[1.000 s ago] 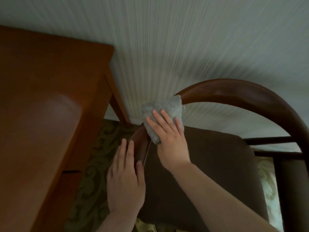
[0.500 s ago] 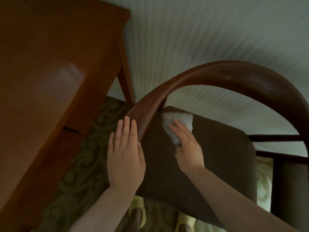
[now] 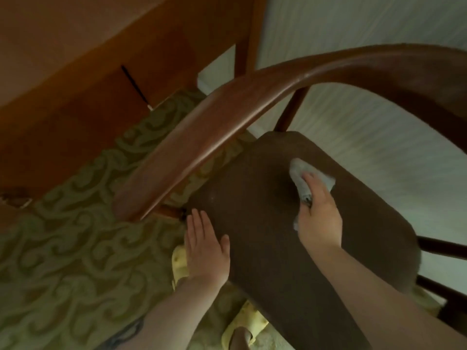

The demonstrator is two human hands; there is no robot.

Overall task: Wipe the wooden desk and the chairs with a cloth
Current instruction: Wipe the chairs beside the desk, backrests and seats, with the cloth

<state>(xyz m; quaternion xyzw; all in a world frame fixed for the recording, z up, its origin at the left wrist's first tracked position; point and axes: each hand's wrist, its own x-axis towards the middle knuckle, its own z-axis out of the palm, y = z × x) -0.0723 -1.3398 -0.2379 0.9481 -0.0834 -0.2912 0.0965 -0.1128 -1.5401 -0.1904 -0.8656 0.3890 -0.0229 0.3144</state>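
Yellow slippers (image 3: 249, 324): nearest the camera, on the carpet just below the near edge of the chair seat, partly hidden by the seat and the forearms.
Left hand (image 3: 206, 251): lies flat on the near left edge of the chair seat, fingers straight and together, thumb spread onto the upholstery; it holds nothing.
Chair seat (image 3: 265, 223): dark brown upholstered pad, the landmark at the centre of the view.
Right hand (image 3: 319, 218): on the seat toward its far right, fingers curled over the cloth and pressing it down.
Grey cloth (image 3: 302, 174): bunched under the right hand, on the seat surface near its far edge, sticking out beyond the fingertips.
Curved wooden armrest (image 3: 227, 122): arches above and left of the seat.
Patterned green carpet (image 3: 63, 248): left of the seat.
Wooden desk (image 3: 75, 59): beyond the armrest, far left of the seat.
Wall (image 3: 353, 26): pale, behind the seat.
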